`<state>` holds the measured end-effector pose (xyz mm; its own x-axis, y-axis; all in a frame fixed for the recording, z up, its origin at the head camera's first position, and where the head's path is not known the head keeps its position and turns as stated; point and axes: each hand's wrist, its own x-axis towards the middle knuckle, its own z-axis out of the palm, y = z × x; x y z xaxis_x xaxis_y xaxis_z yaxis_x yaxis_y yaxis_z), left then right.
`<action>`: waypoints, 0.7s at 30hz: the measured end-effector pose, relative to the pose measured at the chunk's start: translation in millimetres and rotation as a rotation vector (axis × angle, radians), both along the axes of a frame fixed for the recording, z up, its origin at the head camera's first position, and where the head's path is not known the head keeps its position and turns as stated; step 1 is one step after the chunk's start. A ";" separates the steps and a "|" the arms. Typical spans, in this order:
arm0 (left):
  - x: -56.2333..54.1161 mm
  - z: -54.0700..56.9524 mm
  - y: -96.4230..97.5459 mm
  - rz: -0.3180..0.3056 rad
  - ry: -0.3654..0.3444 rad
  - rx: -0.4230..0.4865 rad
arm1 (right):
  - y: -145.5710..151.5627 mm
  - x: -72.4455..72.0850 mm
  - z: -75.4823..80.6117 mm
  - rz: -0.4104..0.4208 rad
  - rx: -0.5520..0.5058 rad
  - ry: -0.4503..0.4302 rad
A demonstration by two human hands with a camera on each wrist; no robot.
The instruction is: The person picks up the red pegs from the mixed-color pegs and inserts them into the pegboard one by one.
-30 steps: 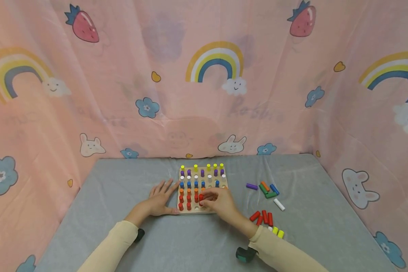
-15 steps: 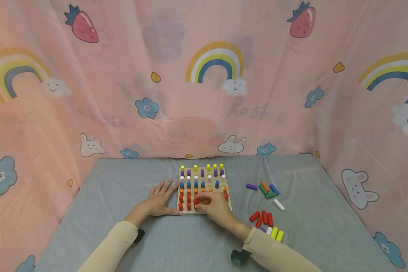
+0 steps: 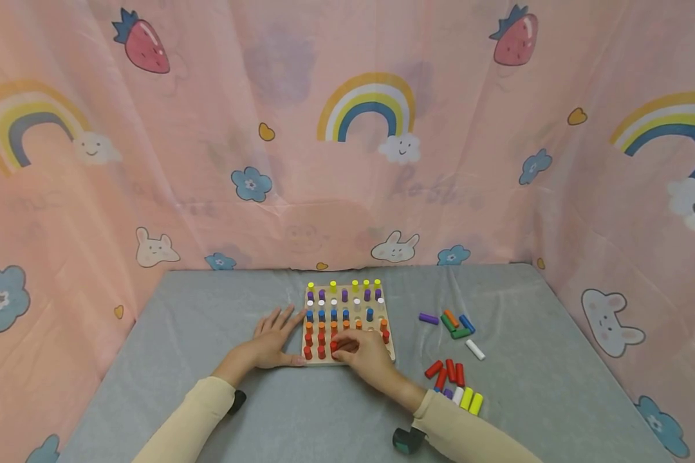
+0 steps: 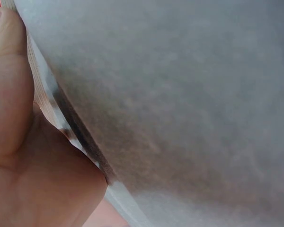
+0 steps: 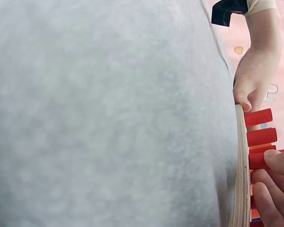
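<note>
A wooden pegboard (image 3: 390,351) with rows of coloured pegs lies on the grey cloth. My left hand (image 3: 273,339) rests flat at its left side, fingers spread, with the thumb at the near left corner. In the left wrist view, the thumb (image 4: 9,99) lies along the board's edge (image 4: 38,78). Thumb and fingers of my right hand (image 3: 372,357) pinch a red peg (image 3: 333,347) in the nearest row, beside two standing red pegs. The right wrist view shows this red peg (image 5: 257,161) upright against the board's face. My right hand hides part of the front rows.
Right of the board lie a purple peg (image 3: 428,317), green pegs (image 3: 461,332), an orange peg (image 3: 452,317), a blue peg (image 3: 467,322) and a white peg (image 3: 475,349). Nearer are several red pegs (image 3: 460,374) and yellow pegs (image 3: 476,404), close to the right sleeve (image 3: 469,427).
My right hand has moved slightly left and nearer, bringing the red peg to the third place of the nearest row. In the last half second it barely moves. The left hand stays put.
</note>
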<state>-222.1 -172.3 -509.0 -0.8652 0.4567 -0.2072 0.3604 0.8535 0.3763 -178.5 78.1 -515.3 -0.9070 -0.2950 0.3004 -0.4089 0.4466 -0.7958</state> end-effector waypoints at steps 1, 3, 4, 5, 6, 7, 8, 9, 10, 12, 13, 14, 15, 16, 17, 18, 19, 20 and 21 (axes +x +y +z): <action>0.2 0.2 -0.1 0.000 -0.001 -0.002 | -0.1 -0.1 -0.4 -0.004 0.000 -0.001; 0.7 0.6 -0.3 0.001 -0.001 -0.004 | 0.0 -0.1 -1.5 -0.006 0.006 0.006; 1.0 0.7 -0.4 0.000 -0.002 -0.005 | 0.0 0.1 -2.1 -0.004 0.013 0.013; 1.2 1.1 -0.3 0.000 -0.002 -0.003 | 0.1 0.3 -2.6 -0.004 0.017 0.019; 1.6 1.3 -0.3 -0.001 -0.003 -0.004 | 0.2 0.5 -3.3 -0.003 0.024 0.023; 1.7 1.4 -0.3 -0.001 -0.004 -0.003 | 0.4 0.9 -3.7 -0.003 0.029 0.023; 2.0 1.8 -0.2 -0.002 -0.005 -0.003 | 0.6 1.3 -4.0 -0.003 0.035 0.024; 2.3 2.1 -0.1 -0.002 -0.006 -0.003 | 0.8 1.8 -4.4 -0.003 0.040 0.022; 2.5 2.1 -0.1 -0.004 -0.005 0.001 | 1.0 2.2 -4.4 -0.004 0.041 0.015; 2.8 2.1 0.1 -0.007 -0.003 0.002 | 1.4 3.2 -4.4 -0.010 0.039 -0.001; 2.6 1.8 0.1 -0.007 -0.003 -0.002 | 1.6 3.6 -4.2 -0.012 0.038 -0.004; 2.6 1.7 0.1 -0.009 0.001 0.000 | 1.6 3.9 -4.1 -0.014 0.040 -0.005; 2.6 1.5 0.1 -0.008 0.001 -0.002 | 1.8 4.2 -4.0 -0.018 0.040 -0.008; 2.3 1.0 0.1 -0.009 0.004 -0.002 | 1.9 4.5 -3.7 -0.020 0.040 -0.008; 2.0 0.8 0.1 -0.006 0.001 -0.002 | 2.0 4.7 -3.6 -0.021 0.042 -0.008; 1.8 0.7 0.0 -0.005 0.001 -0.003 | 2.1 4.9 -3.4 -0.021 0.042 -0.010; 1.7 0.6 0.0 -0.004 0.000 -0.004 | 2.2 5.2 -3.0 -0.018 0.040 -0.012; 1.6 0.6 0.0 -0.004 0.001 0.002 | 2.3 5.3 -2.8 -0.016 0.037 -0.016; 1.7 0.8 0.0 -0.002 -0.001 0.001 | 2.5 5.5 -2.4 -0.014 0.033 -0.023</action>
